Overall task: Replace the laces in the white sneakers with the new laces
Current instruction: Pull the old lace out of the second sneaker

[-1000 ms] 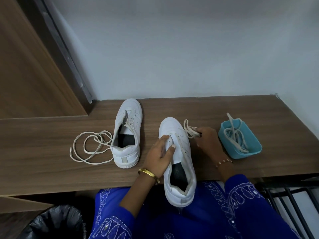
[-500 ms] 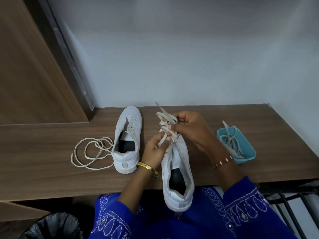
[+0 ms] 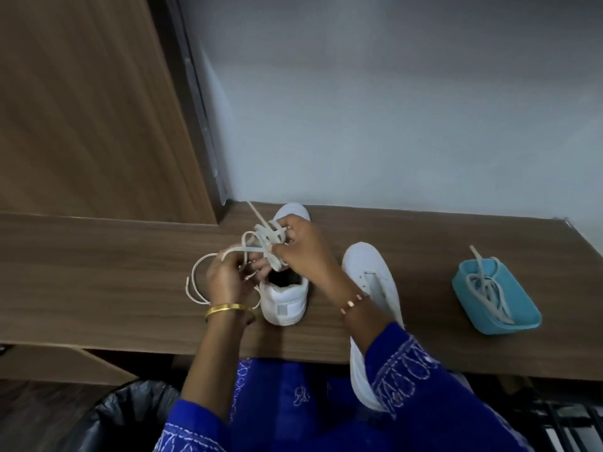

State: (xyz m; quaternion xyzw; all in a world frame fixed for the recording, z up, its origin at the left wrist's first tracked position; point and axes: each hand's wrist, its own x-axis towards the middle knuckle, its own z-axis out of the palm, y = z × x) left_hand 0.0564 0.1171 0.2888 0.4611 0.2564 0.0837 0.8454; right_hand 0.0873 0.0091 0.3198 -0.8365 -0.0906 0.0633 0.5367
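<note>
Both hands bunch a loose lace above the left sneaker

The right hand (image 3: 295, 243) pinches a tangle of lace (image 3: 261, 238), and the left hand (image 3: 228, 278) grips its trailing loops; 1 second ago the lace was beside the right sneaker (image 3: 375, 282). It looks freed, so the old lace is likely out. Under the grip sits the left sneaker (image 3: 285, 301); well right, 1 blue tray (image 3: 470, 288) holds more laces (image 3: 489, 288).

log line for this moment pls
both hands hold a bundled lace over left sneaker | left hand | right hand | tray holds lace
</note>
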